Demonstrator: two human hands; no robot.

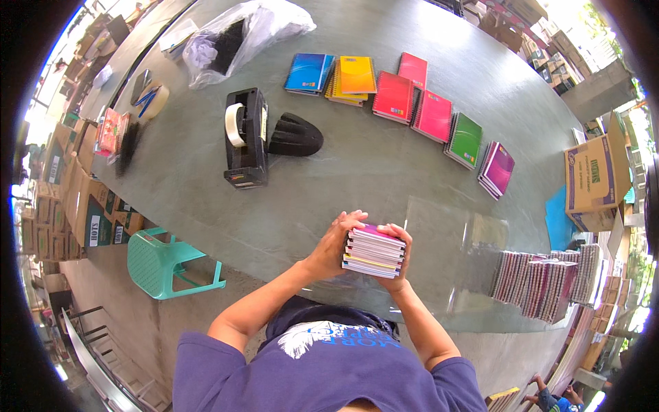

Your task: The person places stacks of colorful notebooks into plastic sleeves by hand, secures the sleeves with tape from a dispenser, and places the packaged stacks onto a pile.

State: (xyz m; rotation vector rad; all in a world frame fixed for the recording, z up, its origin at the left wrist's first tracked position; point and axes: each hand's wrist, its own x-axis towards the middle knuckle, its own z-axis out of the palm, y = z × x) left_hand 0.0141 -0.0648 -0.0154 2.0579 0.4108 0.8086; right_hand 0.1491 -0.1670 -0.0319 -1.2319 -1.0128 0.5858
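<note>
Between my two hands, close to the table's near edge, is a stack of small notebooks (373, 253) with white page edges and a purple cover on top. My left hand (334, 245) presses against the stack's left side, its fingers bent over the top. On the opposite side my right hand (399, 255) wraps the stack, fingertips at the upper right corner. Farther off lie spiral notebooks in piles by colour: blue (307, 73), yellow (356, 75), red (394, 97), pink (432, 115), green (465, 140) and purple (497, 169).
A black tape dispenser (247, 137) stands left of centre. Clear plastic bags (274, 24) lie at the far left. Rows of spiral notebooks (532, 281) and an open carton (596, 177) sit at the right. A green stool (154, 264) is beside the table; clear plastic film (439, 230) lies nearby.
</note>
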